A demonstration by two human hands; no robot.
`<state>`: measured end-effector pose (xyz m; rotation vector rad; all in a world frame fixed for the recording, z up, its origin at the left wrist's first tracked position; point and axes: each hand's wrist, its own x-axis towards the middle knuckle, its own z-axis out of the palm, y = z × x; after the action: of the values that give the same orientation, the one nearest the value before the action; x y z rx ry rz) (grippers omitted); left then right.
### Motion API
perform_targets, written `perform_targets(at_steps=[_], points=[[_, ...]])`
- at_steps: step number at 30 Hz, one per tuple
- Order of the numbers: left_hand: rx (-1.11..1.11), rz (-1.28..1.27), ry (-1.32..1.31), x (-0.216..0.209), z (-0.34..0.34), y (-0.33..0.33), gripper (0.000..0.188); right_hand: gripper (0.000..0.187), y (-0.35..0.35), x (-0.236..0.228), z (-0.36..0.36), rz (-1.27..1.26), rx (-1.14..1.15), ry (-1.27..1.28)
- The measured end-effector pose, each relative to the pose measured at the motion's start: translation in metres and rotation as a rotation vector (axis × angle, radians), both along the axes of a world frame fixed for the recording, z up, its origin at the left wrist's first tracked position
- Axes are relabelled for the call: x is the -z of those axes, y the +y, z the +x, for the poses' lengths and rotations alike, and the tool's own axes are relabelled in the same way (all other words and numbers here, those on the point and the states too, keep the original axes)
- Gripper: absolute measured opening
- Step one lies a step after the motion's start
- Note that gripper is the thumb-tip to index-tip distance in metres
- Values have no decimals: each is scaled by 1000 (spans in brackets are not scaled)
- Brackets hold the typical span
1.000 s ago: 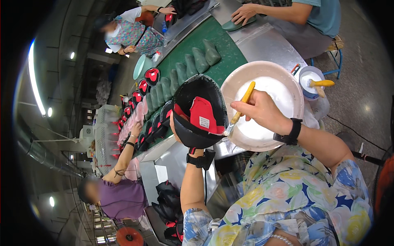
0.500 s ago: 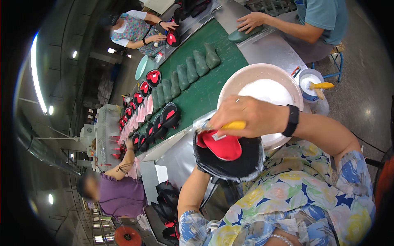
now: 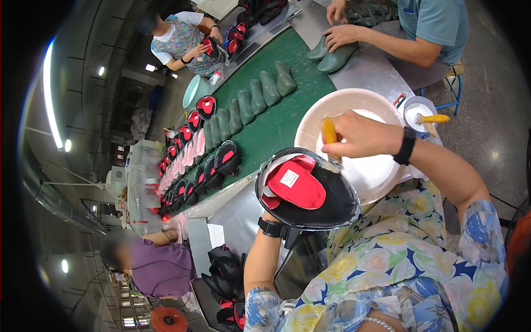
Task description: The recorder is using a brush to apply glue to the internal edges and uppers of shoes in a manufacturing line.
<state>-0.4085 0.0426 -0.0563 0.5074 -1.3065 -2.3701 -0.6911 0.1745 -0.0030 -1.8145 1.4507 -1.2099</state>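
In front of me is a black shoe upper (image 3: pixel 326 216) with a red lining and a white label, its open underside facing up. My left hand (image 3: pixel 269 216) holds it from beneath at its left end, and the fingers are mostly hidden behind it. Pinched in my right hand (image 3: pixel 359 134) is a brush (image 3: pixel 330 133) with a yellow handle, its bristles at the upper's far right rim. A whitish line runs along that rim. Just beyond, under my right hand, stands a pale pink basin (image 3: pixel 312 119) of white liquid.
A green belt (image 3: pixel 276 119) carries several green shoe lasts (image 3: pixel 257 98) and rows of black-and-red uppers (image 3: pixel 227 157). A small tub (image 3: pixel 410 113) with another yellow-handled brush stands right of the basin. Several uppers (image 3: pixel 221 276) lie at lower left. Three co-workers sit around the belt.
My right hand has moved right and away from the upper's left end, tilting the brush upright over the right rim. The lining is now uncovered. The far-right co-worker now handles two lasts.
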Motion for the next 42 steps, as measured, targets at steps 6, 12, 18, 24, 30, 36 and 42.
perform_targets(at_steps=[6, 12, 18, 24, 30, 36, 42], points=[[-240, -257, -231, -19, -21, 11, 31, 18, 9, -12, 8, -465, 112, -55], [-140, 56, 132, 12, 7, -7, 51, 20, 19, 12, 2, -336, -25, 118], [-292, -582, -9, -8, 11, -15, 50, 16, 47, 15, 8, -300, 235, -52], [-466, -1269, -484, -1, 19, -25, 82, 19, 47, 20, 71, -330, 84, -463], [-507, -211, 62, -2, 17, -37, 57, 16, 26, 40, 33, -338, 188, -94], [-529, -1689, -772, 66, 146, -134, 86, 11, 35, 13, -5, -257, 354, -252], [-604, 21, -431, 78, 75, -187, 28, 12, 60, 41, -33, -44, 500, -381]])
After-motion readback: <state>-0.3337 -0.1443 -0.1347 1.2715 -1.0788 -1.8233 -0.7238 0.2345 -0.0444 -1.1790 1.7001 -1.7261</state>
